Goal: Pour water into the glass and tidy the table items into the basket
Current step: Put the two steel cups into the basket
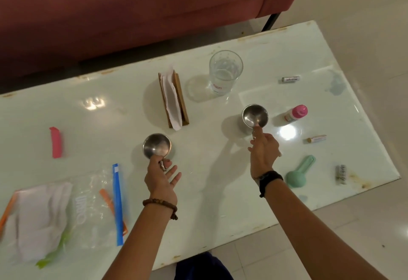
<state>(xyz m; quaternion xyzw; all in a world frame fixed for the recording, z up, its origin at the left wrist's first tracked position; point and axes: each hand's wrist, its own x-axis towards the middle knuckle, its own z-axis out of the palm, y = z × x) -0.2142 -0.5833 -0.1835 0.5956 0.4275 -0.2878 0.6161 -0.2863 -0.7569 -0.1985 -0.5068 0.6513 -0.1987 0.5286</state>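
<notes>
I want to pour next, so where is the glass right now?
In the head view the glass stands upright at the table's far edge, right of the napkin holder, beyond the right hand.

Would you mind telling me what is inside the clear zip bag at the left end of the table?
Inside the clear zip bag lies a folded white cloth, with something light green showing at its lower edge. The cloth covers the rest of it, so I cannot identify it.

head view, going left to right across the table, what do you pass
white cloth → pink clip → blue strip → left metal cup → napkin holder → glass → right metal cup → pink-capped bottle → dark tube
</notes>
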